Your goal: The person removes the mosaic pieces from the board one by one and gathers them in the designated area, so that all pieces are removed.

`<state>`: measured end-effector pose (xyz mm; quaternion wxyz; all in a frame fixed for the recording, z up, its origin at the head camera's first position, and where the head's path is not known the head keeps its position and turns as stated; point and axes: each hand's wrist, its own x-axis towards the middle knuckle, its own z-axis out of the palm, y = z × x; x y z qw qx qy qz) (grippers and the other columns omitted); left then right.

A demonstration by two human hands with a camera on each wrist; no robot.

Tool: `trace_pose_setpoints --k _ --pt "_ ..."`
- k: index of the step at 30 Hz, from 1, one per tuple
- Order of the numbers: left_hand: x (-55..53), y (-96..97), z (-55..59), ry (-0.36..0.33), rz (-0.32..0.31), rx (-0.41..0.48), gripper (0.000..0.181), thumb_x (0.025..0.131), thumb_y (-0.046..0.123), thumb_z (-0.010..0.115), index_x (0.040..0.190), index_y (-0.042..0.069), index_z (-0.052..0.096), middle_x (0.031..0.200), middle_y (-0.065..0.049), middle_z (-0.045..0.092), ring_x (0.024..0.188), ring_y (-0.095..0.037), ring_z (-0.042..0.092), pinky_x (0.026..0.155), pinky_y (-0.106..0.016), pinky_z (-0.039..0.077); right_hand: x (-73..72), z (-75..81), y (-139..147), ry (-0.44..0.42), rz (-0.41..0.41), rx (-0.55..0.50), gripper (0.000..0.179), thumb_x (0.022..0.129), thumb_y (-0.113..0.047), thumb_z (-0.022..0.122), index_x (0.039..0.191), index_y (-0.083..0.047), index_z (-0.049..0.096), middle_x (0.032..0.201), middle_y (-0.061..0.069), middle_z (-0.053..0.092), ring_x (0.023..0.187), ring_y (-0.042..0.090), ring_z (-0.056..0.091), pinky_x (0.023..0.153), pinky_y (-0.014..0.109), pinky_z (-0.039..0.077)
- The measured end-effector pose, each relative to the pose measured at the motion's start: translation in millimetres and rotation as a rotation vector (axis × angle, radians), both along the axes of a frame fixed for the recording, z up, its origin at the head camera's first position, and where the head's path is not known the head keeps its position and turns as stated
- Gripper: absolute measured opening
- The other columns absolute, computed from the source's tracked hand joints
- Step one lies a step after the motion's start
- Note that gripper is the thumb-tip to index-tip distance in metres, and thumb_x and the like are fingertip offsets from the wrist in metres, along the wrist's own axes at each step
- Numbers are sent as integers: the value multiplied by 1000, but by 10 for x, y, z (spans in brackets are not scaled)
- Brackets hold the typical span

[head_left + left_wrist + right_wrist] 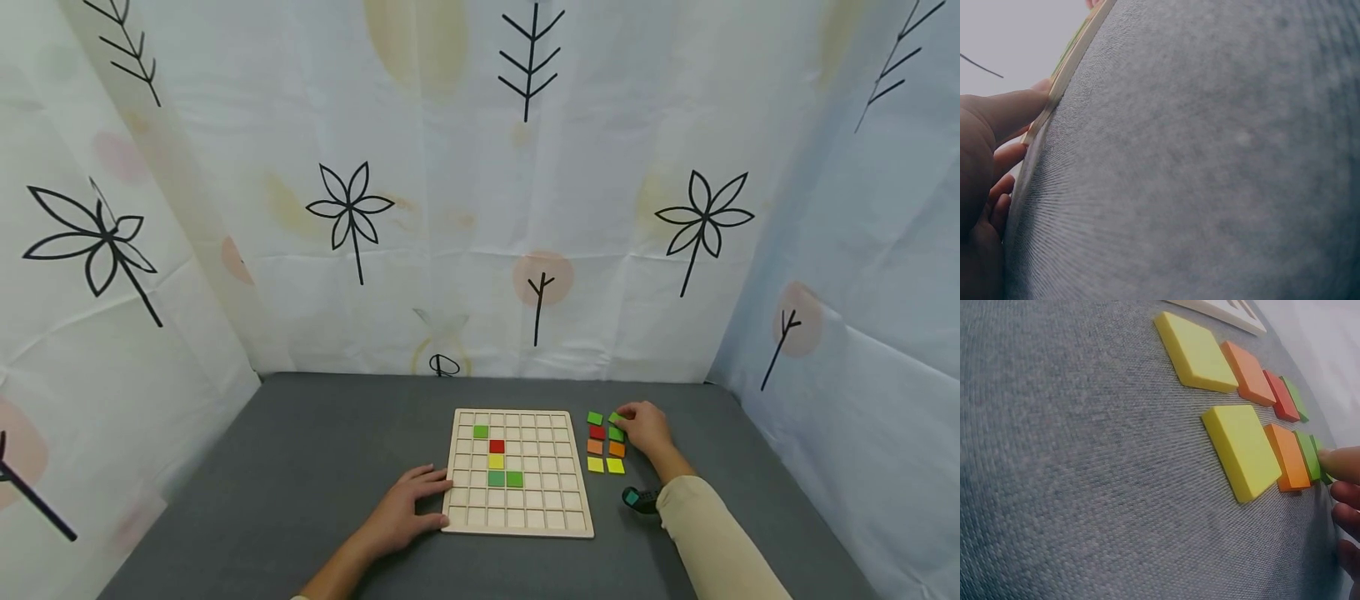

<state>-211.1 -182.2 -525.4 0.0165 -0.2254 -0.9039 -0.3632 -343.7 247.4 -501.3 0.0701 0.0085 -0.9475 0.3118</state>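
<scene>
A light wooden grid board (547, 502) lies on the grey table. Several tiles sit in its cells: a green tile (481, 432), a red tile (497, 447), a yellow tile (497, 461), and a teal tile (497, 479) beside another green one. My left hand (408, 510) rests at the board's left edge, thumb and fingertips touching its side. Right of the board are two columns of loose tiles. At the far end of the right column, my right hand (647, 427) pinches a green tile (615, 417) between thumb and fingers, which partly hide it.
Among the loose tiles are a red tile (597, 432), orange tiles (617, 450) and yellow tiles (1244, 453). A small black device (640, 500) is at the right wrist. White patterned cloth (450, 208) hangs behind the table and along both sides.
</scene>
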Motion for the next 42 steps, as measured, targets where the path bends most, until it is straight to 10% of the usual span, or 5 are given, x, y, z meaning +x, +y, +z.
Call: trace_pose_setpoints --k 22,42 --pt "-8 -23 -18 -25 4 -9 57 80 40 77 129 13 65 139 -4 54 135 -34 38 102 -59 33 142 119 -257 127 -27 66 25 91 -13 66 110 3 68 98 16 60 91 33 55 76 48 48" --pt "-5 -17 -9 -26 -2 -14 57 80 41 77 129 13 65 139 -5 54 134 -34 38 101 -59 34 408 147 -769 37 127 -250 19 90 -11 69 106 0 69 93 5 64 82 22 60 67 36 50"
